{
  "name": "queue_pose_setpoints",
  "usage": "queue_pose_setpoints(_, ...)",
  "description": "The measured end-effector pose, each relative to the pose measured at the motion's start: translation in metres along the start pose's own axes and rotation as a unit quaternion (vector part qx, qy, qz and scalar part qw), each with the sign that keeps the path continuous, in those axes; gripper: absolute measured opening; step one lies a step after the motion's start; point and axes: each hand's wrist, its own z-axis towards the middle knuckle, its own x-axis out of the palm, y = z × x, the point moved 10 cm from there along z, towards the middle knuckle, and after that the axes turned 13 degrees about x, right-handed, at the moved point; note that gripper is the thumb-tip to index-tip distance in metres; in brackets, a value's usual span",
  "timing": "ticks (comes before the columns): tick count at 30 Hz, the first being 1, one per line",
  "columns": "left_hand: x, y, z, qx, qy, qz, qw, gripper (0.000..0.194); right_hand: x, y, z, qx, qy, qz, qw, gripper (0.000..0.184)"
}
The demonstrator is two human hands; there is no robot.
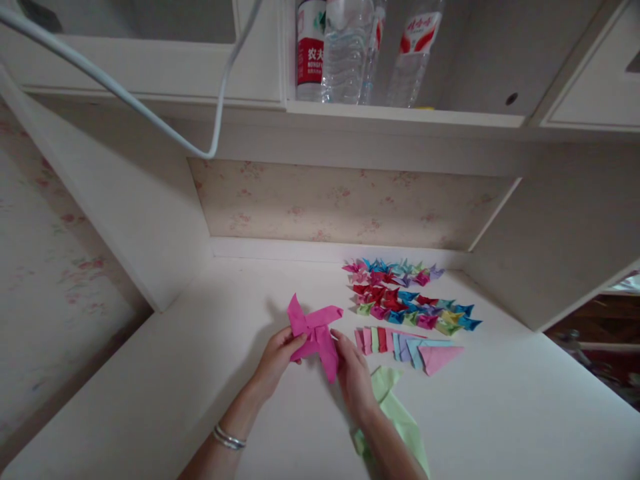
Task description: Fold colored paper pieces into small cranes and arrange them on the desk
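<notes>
A bright pink folded paper pinwheel (316, 331) with several pointed blades is held just above the white desk. My left hand (280, 353) pinches its left side, thumb on top and fingers underneath. On the right, my right hand (354, 373) is closed around the edge of the lower right blade, its fingertips partly behind the paper. A pale green folded paper piece (403, 427) lies on the desk, partly covered by my right forearm. A silver bangle circles my left wrist.
Rows of small colourful folded paper figures (400, 307) stand at the back right. In front of them lies a row of folded paper triangles (440, 357). Plastic bottles (347, 53) sit on the shelf above. A white cable (150, 120) hangs at upper left.
</notes>
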Motion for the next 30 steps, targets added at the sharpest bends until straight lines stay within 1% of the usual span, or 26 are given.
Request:
queue_pose_setpoints(2, 0.0019, 0.0018, -0.0005, -0.005, 0.008, 0.004, 1.0, 0.031, -0.0064, 0.0032, -0.0006, -0.021, -0.028, -0.055, 0.998, 0.041)
queue_pose_setpoints(5, 0.0051, 0.0012, -0.0019, -0.008, 0.019, 0.014, 1.0, 0.032, -0.0015, 0.0052, -0.0005, -0.038, -0.013, -0.112, 0.993, 0.037)
queue_pose_setpoints(8, 0.0078, 0.0013, -0.0037, -0.013, 0.03, 0.024, 0.999, 0.032, 0.0007, 0.005, -0.0005, -0.035, -0.013, -0.135, 0.99, 0.035)
queue_pose_setpoints(12, 0.007, 0.0017, -0.0042, -0.014, 0.025, 0.027, 0.999, 0.032, 0.0002, 0.0067, -0.0028, -0.033, -0.023, -0.149, 0.988, 0.037)
queue_pose_setpoints(15, 0.0076, 0.0016, -0.0043, -0.014, 0.025, 0.025, 0.999, 0.032, 0.0021, 0.0097, -0.0056, -0.04, -0.019, -0.152, 0.987, 0.035)
queue_pose_setpoints(21, 0.0065, 0.0017, -0.0049, -0.02, 0.019, 0.022, 0.999, 0.034, 0.0025, 0.0079, -0.0052, -0.027, -0.019, -0.156, 0.987, 0.035)
queue_pose_setpoints(26, 0.0056, 0.0071, -0.0035, -0.029, 0.027, 0.022, 0.999, 0.035, 0.0, 0.0074, -0.005, -0.029, -0.033, -0.157, 0.987, 0.035)
queue_pose_setpoints(30, 0.0045, 0.0094, -0.0031, -0.031, 0.029, 0.025, 0.999, 0.035, 0.002, 0.0076, -0.0062, -0.026, -0.022, -0.149, 0.988, 0.036)
